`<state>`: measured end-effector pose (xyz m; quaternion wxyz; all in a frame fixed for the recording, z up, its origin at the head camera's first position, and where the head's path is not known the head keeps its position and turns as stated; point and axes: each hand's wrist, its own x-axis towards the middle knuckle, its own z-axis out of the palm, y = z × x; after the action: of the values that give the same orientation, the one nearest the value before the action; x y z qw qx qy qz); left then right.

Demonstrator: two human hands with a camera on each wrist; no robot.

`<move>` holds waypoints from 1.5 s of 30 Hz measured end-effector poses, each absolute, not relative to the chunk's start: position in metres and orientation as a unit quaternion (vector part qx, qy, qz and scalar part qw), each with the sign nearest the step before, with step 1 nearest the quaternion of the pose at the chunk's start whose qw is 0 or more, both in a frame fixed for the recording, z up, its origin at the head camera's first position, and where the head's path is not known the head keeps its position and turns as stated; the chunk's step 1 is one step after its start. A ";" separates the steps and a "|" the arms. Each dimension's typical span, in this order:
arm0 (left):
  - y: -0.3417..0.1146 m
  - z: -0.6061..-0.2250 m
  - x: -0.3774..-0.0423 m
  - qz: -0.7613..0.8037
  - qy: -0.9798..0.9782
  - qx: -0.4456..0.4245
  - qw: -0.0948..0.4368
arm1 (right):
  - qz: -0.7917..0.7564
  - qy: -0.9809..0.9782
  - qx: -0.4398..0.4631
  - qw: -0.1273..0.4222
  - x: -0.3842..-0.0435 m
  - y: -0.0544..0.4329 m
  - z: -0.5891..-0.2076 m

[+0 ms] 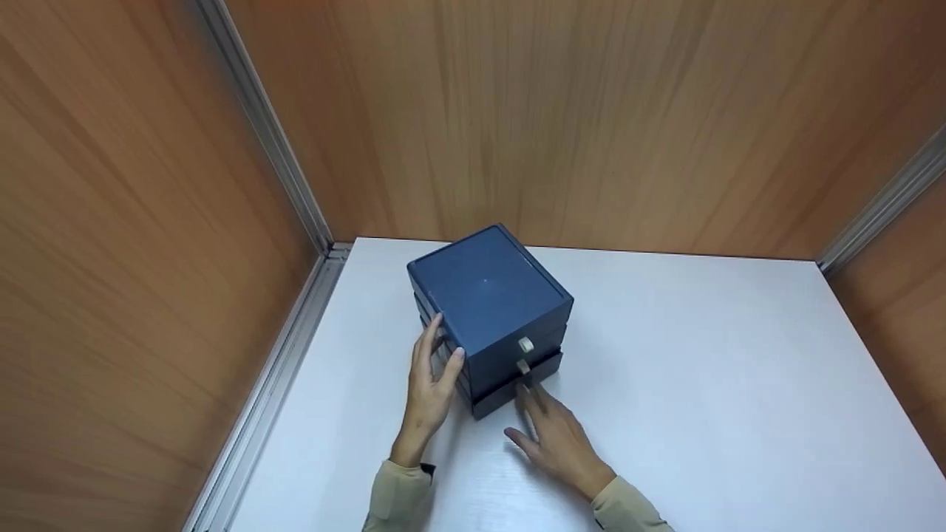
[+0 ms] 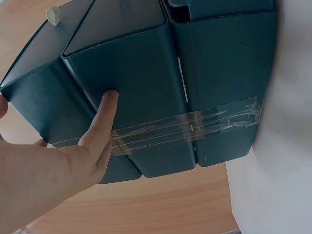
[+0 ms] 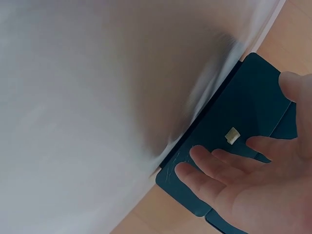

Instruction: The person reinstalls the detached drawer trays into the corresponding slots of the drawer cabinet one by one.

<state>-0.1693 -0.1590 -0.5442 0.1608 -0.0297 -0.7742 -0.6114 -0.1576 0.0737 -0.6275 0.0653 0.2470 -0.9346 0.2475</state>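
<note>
A dark blue box of three stacked drawers stands at an angle on the white table. Small pale pull tabs stick out of its front. The bottom drawer juts slightly past the tiers above. My left hand steadies the box's left side, its fingers extended against the wall and the thumb by the top edge. Clear tape runs across that side in the left wrist view. Low at the front, my right hand has its fingers spread, fingertips close to the bottom drawer; its tab shows beyond them.
The white tabletop stretches to the right of the box. A wood-grain panel rises close behind it, with another panel along the left. Metal rails edge the left side.
</note>
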 end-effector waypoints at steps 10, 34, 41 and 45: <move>-0.158 -0.544 -0.168 -0.611 -0.775 -0.023 0.159 | 0.257 -0.936 0.239 0.040 -0.161 0.072 -0.628; -0.161 -0.539 -0.162 -0.621 -0.772 0.010 0.137 | 0.341 -0.900 0.254 0.100 -0.181 0.084 -0.572; -0.157 -0.534 -0.156 -0.650 -0.750 0.014 0.126 | 0.433 -0.833 0.266 0.220 -0.200 0.097 -0.539; -0.156 -0.532 -0.154 -0.659 -0.741 0.014 0.126 | 0.483 -0.806 0.212 0.268 -0.217 0.099 -0.524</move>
<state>-0.1543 -0.1558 -0.5322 0.1265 0.0138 -0.7415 -0.6588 -0.2171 0.0995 -0.5240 0.2684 0.2115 -0.8061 0.4831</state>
